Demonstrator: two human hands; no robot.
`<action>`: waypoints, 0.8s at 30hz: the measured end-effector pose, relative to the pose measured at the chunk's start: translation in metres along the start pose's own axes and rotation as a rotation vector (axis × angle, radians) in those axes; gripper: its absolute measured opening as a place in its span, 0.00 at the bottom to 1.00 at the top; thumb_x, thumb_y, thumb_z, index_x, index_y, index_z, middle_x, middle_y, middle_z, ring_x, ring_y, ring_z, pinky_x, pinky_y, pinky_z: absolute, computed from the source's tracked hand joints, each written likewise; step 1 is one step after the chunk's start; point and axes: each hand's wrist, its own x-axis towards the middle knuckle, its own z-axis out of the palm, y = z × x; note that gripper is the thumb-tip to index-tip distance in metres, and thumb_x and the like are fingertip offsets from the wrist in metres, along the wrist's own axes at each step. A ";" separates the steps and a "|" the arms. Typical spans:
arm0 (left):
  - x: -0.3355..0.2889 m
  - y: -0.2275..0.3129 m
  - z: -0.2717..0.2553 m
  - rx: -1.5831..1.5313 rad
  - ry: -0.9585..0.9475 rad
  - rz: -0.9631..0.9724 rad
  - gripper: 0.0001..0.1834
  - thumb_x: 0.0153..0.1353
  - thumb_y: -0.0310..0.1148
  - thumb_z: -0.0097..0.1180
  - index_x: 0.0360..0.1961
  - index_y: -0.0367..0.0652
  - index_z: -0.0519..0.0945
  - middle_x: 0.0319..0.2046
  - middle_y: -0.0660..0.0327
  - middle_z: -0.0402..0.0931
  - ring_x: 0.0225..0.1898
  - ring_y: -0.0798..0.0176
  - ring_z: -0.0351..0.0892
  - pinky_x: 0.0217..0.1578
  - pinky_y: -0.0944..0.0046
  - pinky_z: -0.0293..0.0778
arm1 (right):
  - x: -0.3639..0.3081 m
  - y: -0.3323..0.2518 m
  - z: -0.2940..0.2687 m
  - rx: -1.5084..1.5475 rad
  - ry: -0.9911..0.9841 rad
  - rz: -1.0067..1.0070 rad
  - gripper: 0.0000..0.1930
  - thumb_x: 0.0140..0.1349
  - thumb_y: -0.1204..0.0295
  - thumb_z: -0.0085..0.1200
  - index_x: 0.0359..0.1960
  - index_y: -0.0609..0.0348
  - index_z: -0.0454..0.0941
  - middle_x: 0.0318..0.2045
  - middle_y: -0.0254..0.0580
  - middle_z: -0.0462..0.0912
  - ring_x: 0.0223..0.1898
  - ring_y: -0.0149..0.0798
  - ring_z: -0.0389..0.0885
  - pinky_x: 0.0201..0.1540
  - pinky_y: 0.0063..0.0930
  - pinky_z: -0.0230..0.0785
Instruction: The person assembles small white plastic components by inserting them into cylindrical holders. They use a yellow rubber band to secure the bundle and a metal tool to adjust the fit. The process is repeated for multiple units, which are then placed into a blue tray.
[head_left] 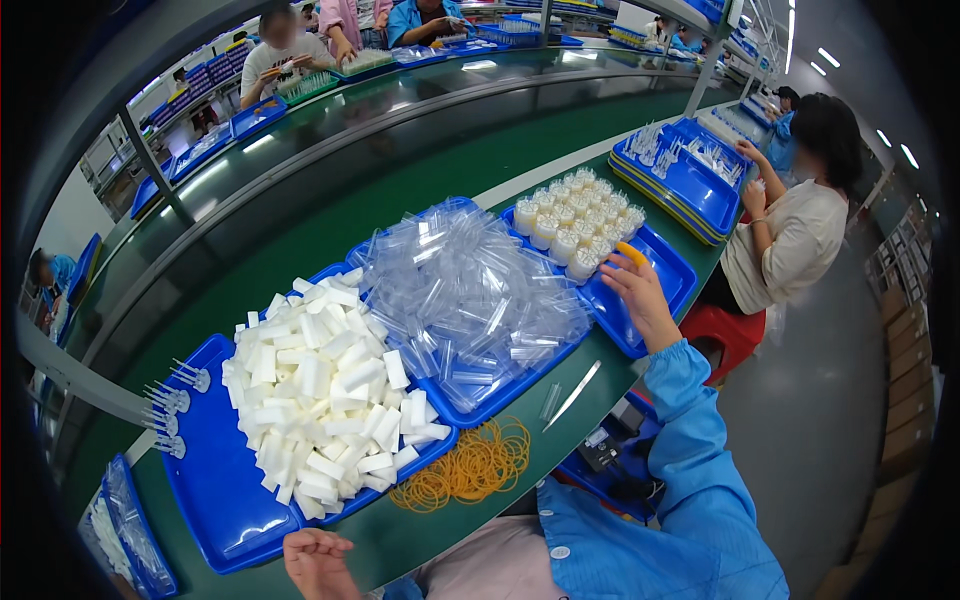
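My right hand (pixel 640 297) is stretched out over a blue tray (pixel 672 262) at the right, its fingers apart and one wearing an orange finger cot (pixel 631 254). The fingertips are beside the nearest of several upright white cylindrical bundles (pixel 582 264) in that tray; I cannot tell whether they touch it. Low in the view, my left hand (pixel 318 562) hovers by the table's front edge, fingers loosely bent with nothing visible in them. Nearest to it are a heap of white foam blocks (pixel 325 385) and a pile of orange rubber bands (pixel 470 468).
Clear plastic sleeves (pixel 475 290) fill the middle tray. Tweezers (pixel 573 395) and a clear tube (pixel 550 401) lie on the green table. White pronged parts (pixel 165 432) stand at the left tray's edge. Stacked trays (pixel 690 180) and a seated co-worker (pixel 800 215) are at the right.
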 end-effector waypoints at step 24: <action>0.238 0.063 -0.146 1.507 0.064 0.511 0.08 0.54 0.30 0.58 0.35 0.41 0.80 0.32 0.57 0.77 0.34 0.57 0.76 0.37 0.62 0.72 | -0.149 -0.021 0.221 -1.018 -0.769 -0.889 0.17 0.51 0.78 0.54 0.45 0.61 0.76 0.42 0.44 0.74 0.43 0.49 0.72 0.44 0.38 0.66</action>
